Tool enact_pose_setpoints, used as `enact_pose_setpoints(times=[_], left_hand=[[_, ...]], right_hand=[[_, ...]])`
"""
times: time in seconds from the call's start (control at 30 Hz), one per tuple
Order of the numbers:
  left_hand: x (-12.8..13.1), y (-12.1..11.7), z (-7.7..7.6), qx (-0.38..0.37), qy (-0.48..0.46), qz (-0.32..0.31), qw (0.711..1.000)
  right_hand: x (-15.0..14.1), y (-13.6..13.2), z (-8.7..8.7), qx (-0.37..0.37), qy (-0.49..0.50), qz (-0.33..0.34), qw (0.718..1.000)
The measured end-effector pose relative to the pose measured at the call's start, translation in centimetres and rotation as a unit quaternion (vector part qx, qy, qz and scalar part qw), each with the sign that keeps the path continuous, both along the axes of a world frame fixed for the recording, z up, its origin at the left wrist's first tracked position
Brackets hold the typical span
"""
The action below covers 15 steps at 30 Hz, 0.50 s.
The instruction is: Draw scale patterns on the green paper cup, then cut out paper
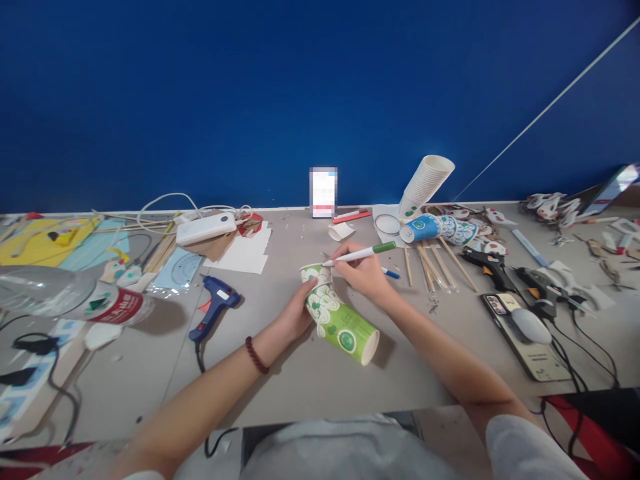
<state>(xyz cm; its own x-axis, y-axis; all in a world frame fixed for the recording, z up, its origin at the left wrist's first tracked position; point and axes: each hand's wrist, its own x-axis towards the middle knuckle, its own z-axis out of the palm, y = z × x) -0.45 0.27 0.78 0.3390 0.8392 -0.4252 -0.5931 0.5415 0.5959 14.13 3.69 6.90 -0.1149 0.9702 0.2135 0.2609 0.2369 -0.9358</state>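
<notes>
A bent green-and-white body made of joined paper cups (336, 315) lies tilted over the table in front of me, its open rim toward the lower right. My left hand (299, 312) is closed around its upper left side; some fingers are hidden behind it. In my right hand (363, 268) is a white marker pen with a green end (369, 253), held in a writing grip. The pen's tip is at the top section of the cups; whether it touches I cannot tell.
Left of the cups lies a blue glue gun (216, 307), with a water bottle (115, 301) and a power strip (45, 373) beyond. A blue cup body (423, 229), stacked paper cups (427, 183), wooden sticks (434, 267) and a phone (523, 340) lie right. Another phone (323, 193) stands at the wall.
</notes>
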Motion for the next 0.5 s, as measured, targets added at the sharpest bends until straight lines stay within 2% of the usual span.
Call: enact_pose_setpoints(times=[0.5], left_hand=[[-0.05,0.06,-0.21,0.011,0.008,-0.008,1.000]], right_hand=[[0.13,-0.03,0.10,-0.018,0.016,0.006,1.000]])
